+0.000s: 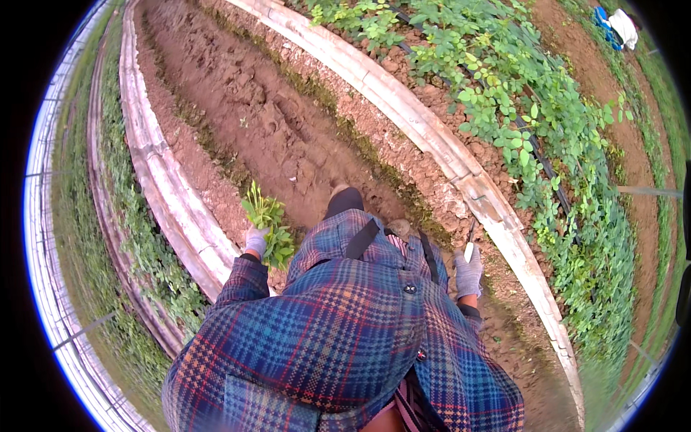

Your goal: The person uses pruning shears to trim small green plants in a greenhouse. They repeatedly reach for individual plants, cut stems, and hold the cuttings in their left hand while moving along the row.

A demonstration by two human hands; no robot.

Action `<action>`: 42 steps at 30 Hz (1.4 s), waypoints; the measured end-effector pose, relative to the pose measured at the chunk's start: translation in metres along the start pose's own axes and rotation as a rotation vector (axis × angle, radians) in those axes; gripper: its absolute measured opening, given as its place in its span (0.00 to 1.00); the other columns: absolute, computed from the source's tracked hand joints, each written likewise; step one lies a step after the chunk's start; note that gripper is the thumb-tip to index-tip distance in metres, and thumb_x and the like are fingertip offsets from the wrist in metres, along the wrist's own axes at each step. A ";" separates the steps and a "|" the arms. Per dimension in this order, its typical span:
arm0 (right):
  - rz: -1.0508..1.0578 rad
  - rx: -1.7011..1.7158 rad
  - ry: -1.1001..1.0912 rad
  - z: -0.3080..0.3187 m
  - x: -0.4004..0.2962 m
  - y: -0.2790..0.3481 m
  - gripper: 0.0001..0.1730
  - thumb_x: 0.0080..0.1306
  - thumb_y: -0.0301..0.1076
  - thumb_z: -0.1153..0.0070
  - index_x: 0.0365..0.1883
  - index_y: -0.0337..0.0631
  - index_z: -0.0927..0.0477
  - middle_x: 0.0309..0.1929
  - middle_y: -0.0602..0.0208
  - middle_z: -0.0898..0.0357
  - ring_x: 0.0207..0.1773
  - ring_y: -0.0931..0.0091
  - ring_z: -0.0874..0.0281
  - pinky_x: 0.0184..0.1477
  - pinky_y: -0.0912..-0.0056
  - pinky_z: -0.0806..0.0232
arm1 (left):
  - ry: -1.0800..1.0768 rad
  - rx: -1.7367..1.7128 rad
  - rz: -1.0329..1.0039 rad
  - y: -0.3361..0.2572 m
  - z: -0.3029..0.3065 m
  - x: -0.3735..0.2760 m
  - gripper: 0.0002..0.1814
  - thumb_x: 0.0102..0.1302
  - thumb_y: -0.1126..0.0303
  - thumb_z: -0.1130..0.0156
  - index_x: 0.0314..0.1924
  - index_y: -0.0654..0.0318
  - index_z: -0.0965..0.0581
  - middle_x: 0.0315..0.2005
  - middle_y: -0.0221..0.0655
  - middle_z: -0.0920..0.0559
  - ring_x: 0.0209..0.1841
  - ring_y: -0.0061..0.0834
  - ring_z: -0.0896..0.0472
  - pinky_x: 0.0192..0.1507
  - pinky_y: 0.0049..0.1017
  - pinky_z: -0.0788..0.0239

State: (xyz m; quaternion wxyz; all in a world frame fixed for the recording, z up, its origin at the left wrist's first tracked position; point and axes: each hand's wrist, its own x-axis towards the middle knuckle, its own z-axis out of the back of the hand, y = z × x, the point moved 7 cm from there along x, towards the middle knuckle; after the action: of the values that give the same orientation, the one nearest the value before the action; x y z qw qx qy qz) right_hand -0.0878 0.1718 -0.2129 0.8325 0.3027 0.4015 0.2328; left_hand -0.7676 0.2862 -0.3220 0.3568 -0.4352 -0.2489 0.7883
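Note:
My left hand, in a pale knitted glove, grips a small bunch of leafy green cuttings over the soil at the left of the path. In my right hand, gloved the same way, is a small white-handled tool; its thin dark blade or tip points away from me, and its exact kind cannot be told. That hand hangs at my right side, near the bed's pale edging. My plaid jacket fills the lower middle of the view.
A muddy footpath runs ahead between pale edging boards on the right and a similar edging on the left. Beyond the right edging grow leafy green plants with dark drip hoses. A person is far off at the upper right.

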 end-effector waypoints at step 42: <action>0.224 -0.280 -0.197 0.004 0.169 0.285 0.32 0.55 0.47 0.47 0.58 0.46 0.32 0.49 0.49 0.27 0.49 0.59 0.27 0.52 0.62 0.35 | 0.830 0.189 -0.497 -0.534 -0.497 -0.027 0.33 0.54 0.63 0.33 0.56 0.69 0.37 0.49 0.37 0.24 0.47 0.31 0.25 0.52 0.23 0.34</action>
State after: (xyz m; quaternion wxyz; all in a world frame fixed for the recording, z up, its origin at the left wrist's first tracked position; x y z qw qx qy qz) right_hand -0.0301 0.4791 -0.1032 0.8706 0.2481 0.2455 0.3467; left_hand -0.1439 0.6383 -0.1797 0.6411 -0.6056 -0.1094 0.4585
